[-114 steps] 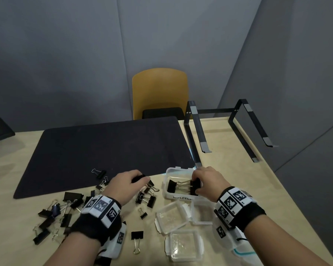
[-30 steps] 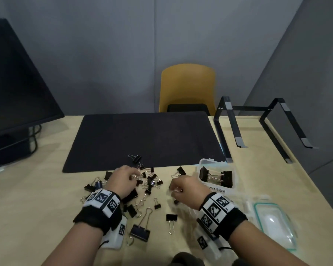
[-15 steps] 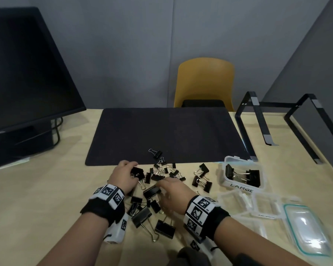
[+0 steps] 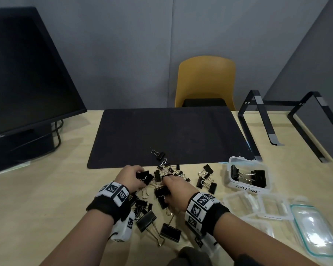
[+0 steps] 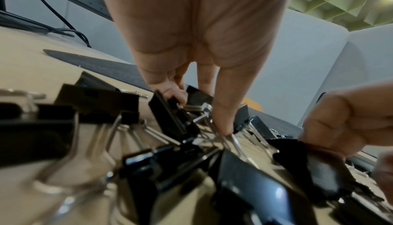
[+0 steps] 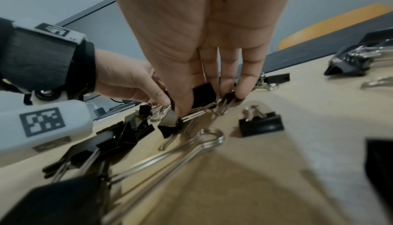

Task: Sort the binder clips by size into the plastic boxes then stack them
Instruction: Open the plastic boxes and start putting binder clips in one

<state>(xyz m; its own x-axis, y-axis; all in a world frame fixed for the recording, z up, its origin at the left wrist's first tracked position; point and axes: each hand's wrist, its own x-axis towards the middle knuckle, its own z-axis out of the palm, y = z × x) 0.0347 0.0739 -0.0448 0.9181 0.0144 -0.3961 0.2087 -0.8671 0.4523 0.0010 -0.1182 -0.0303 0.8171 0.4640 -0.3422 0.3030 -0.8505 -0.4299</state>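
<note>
My left hand pinches a black binder clip in the pile of clips on the table; my right hand grips another clip. The box marked "LARGE" holds two big clips beside a Dell monitor's desk.

1. Both forearms are bare; each wrist wears a black fabric cuff.
2. A band of white blocks printed with black square codes wraps each cuff.
3. A white coded camera housing hangs under the left wrist.

"LARGE" on plastic box
</note>
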